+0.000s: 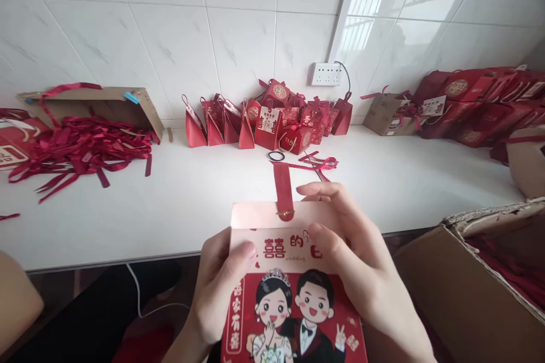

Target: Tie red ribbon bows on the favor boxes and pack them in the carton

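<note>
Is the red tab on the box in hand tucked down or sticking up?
Sticking up: the red tab stands above the top edge of the box, which the left hand and right hand grip.

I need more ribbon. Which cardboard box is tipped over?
The brown cardboard box at far left: it lies on its side, red ribbons spilling out; the small box and large box on the right open upward.

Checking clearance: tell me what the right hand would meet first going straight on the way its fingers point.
Likely the red tab standing up from the wedding favour box it holds; the right hand points left at it. Depth is unclear: the fingers may pass behind.
</note>
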Tool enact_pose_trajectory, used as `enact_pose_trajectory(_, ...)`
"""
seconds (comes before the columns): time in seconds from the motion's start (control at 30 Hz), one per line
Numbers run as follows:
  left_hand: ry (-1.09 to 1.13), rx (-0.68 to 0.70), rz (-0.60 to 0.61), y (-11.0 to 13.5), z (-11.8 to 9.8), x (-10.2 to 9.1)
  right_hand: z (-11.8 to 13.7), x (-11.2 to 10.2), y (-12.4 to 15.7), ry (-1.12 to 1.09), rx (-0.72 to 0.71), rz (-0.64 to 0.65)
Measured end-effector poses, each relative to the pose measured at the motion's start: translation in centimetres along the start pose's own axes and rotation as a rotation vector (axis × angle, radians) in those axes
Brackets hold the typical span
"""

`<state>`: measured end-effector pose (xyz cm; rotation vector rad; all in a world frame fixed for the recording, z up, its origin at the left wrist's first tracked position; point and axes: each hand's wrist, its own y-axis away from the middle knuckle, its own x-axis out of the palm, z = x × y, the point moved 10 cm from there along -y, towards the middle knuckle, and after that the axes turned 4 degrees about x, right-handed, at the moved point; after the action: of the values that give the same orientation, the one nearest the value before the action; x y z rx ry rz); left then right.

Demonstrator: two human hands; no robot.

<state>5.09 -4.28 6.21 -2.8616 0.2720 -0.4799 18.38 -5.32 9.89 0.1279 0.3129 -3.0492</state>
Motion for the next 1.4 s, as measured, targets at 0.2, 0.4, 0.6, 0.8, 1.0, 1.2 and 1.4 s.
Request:
enact_pose_trajectory(0.2,0.062,-0.051,-0.029,1.0,-0.7,0.8,1.7,0.4,0.9,0.076,-0.102,0.000)
enact_pose_trajectory(0.4,-0.196,0.098,0.183,0.9,-1.1,0.9,2.1,-0.7,-0.4,0.115,-0.083,0.029)
enact_pose_trajectory(0.6,-0.451,0.210,0.350,-2.0,-2.0,1.0,3.2,0.1,-3.9,0.151,-0.272,0.103)
enact_pose_trajectory(0.8,-0.555,0.424,0.188,-7.9,-1.8,-0.2,-0.1,0.4,-7.4,0.245,-0.386,-0.029)
enact_pose_trajectory(1.0,-0.562,0.593,0.174,-9.4,0.4,-0.5,-4.9,-1.4,-8.4,-0.038,-0.282,-0.264)
enact_pose_trajectory(1.2,-0.687,0.767,0.238,-8.2,-1.0,0.7,-5.0,-1.0,-6.8,0.207,-0.446,-0.265)
enact_pose_trajectory(1.4,-0.591,0.737,0.283,-8.3,-0.4,0.5,-6.5,-0.6,-7.3,0.121,-0.341,-0.242)
